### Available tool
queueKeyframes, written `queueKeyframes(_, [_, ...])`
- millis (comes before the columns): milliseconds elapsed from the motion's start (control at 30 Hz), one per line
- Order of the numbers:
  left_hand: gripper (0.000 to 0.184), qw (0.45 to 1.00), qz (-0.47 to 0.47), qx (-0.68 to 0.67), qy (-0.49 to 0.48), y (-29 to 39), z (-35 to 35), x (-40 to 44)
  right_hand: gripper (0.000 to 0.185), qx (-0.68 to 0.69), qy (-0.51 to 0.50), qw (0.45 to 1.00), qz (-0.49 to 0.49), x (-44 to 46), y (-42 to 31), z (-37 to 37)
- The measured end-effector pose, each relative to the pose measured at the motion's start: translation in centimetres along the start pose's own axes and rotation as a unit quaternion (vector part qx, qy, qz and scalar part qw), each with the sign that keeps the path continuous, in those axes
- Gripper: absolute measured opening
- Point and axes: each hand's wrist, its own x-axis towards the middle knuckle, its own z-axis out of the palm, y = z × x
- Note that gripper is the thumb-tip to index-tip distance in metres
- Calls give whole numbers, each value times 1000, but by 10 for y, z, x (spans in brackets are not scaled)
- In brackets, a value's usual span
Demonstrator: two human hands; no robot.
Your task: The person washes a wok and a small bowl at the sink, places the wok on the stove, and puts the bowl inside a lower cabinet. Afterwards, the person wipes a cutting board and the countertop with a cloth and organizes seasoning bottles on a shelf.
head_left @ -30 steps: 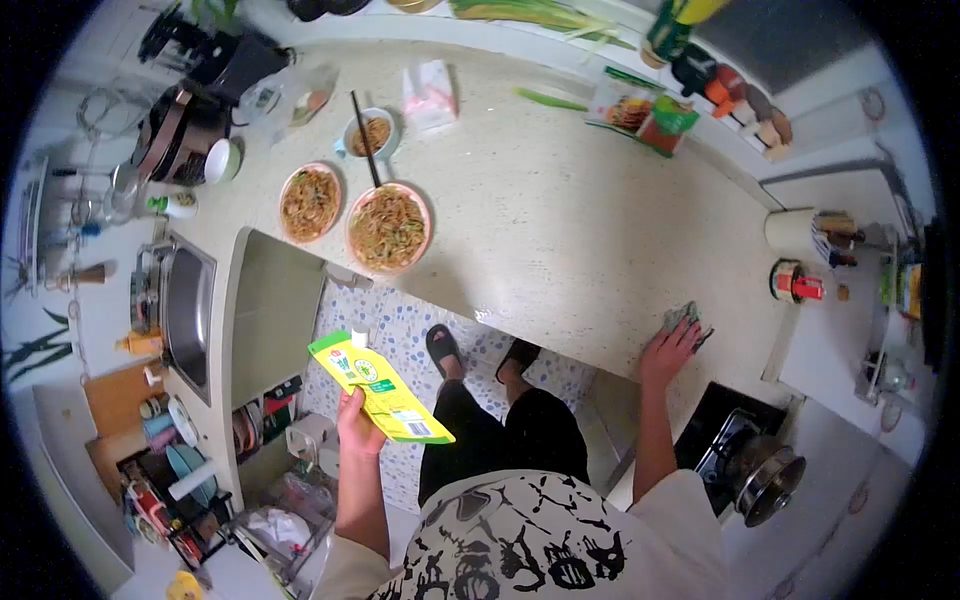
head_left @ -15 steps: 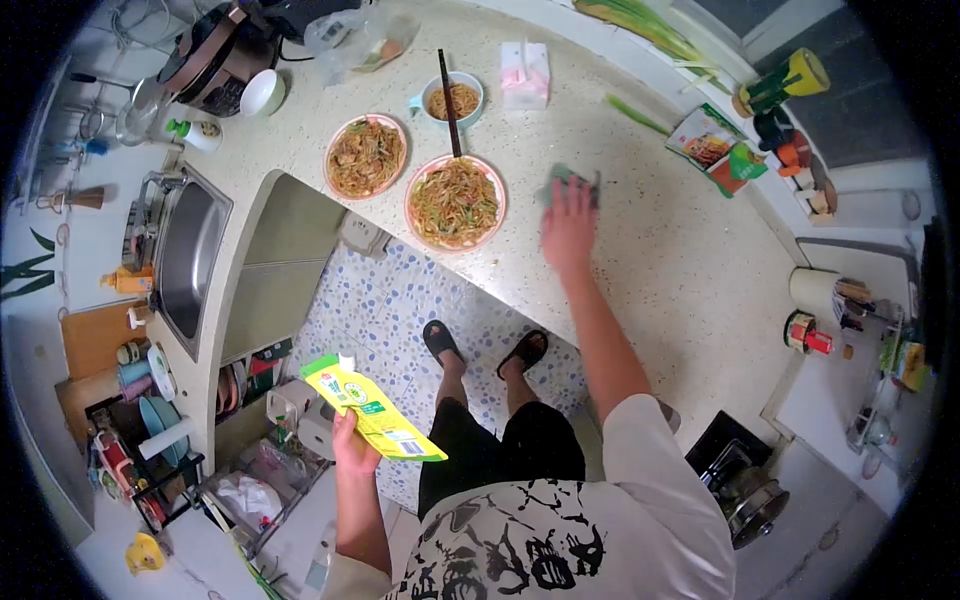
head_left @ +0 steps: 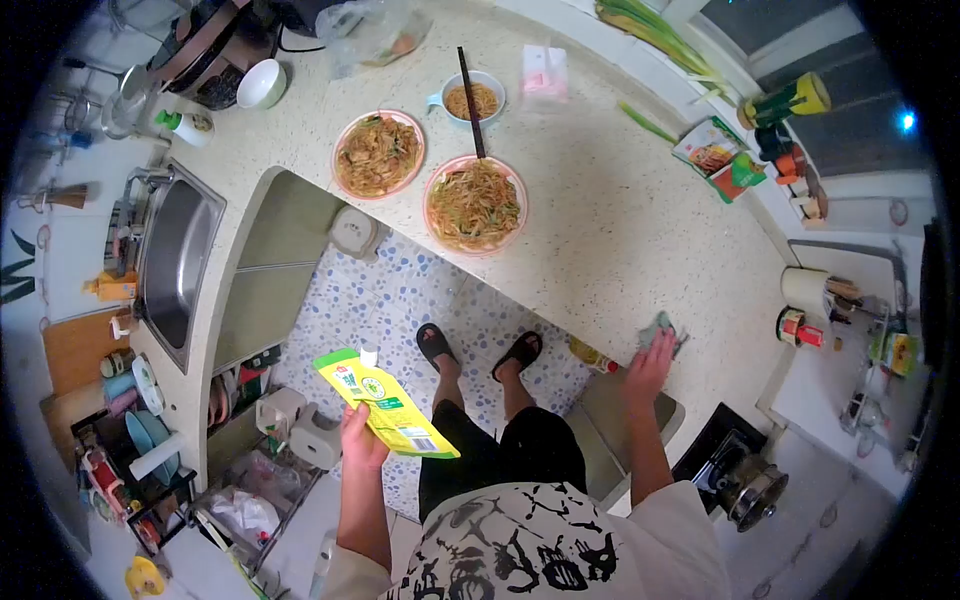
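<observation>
My left hand point(head_left: 362, 440) grips a yellow and green pouch with a white spout cap point(head_left: 388, 405) by its lower side, above the floor and in front of my body. On the counter point(head_left: 610, 235), near its front edge to the right, my right hand point(head_left: 650, 372) presses on a crumpled grey-green cloth point(head_left: 662, 328), its fingers together over it. Two plates of noodles, one left point(head_left: 378, 155) and one nearer the middle point(head_left: 475, 205), rest close to the counter's edge. Dark chopsticks point(head_left: 471, 105) lean across a small blue cup of noodles point(head_left: 488, 108).
A tissue pack point(head_left: 544, 78) stands behind the cup. Seasoning packets point(head_left: 715, 155) and green onions point(head_left: 660, 40) lie along the window side. To the left is a steel sink point(head_left: 180, 265); a pot point(head_left: 750, 492) sits at lower right. A bottle point(head_left: 590, 353) stands below the counter edge.
My right hand has slid the cloth across the counter, toward me and to the right, ending near the front edge. My left hand still holds the pouch, almost in the same place.
</observation>
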Motion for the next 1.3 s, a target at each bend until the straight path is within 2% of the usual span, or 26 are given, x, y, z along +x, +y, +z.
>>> queueKeyframes(100, [40,1000,3,-8,-13,9,-9,1,54,-30,26,998,51,-9,3,21])
queueKeyframes(200, [44,1000,24,14,3,12,-23,2,54,6,54,998,-36,-10,-50,36])
queueKeyframes(267, [43,1000,24,8,2,17,-33,0,54,27,12,999,-22,-10,-102,39])
queueKeyframes(333, [42,1000,25,3,5,22,-41,-4,56,109,21,990,-82,-9,-136,64])
queueKeyframes(400, [41,1000,30,-2,9,26,-49,-4,60,31,-60,992,-105,-5,-187,76])
queueKeyframes(500, [41,999,44,-6,9,34,-58,-8,62,107,-92,982,-126,8,-248,88])
queueKeyframes(600, [42,999,51,-8,10,41,-67,-11,61,5,-92,976,-197,19,-292,118])
queueKeyframes(700, [42,998,65,-13,17,48,-72,-15,58,50,-77,963,-255,23,-327,125])
queueKeyframes(767, [42,997,68,-14,16,51,-83,-17,55,170,-164,928,-288,26,-347,131])
queueKeyframes(833, [42,997,72,-13,19,55,-85,-19,51,263,-207,901,-275,24,-358,127])
queueKeyframes(900, [42,997,77,-13,25,60,-86,-19,47,330,-207,894,-220,12,-360,115])
queueKeyframes(967, [42,997,72,-1,24,69,-78,-17,43,318,-112,935,-112,1,-335,77])
queueKeyframes(1000, [42,997,69,4,22,71,-74,-14,42,245,-39,960,-130,5,-296,75])
queueKeyframes(1067, [42,998,58,-34,-10,73,-72,-7,35,273,50,961,-9,13,-211,48])
queueKeyframes(1133, [42,997,48,-52,-33,74,-73,4,32,182,170,967,59,22,-123,17])
queueKeyframes(1167, [42,997,44,-52,-39,73,-73,8,37,130,203,963,121,17,-66,14])
queueKeyframes(1233, [42,997,31,-46,-44,71,-71,16,44,-8,183,955,234,-2,16,-3])
queueKeyframes(1300, [42,998,20,-38,-39,69,-66,23,48,-69,153,952,256,-26,61,2])
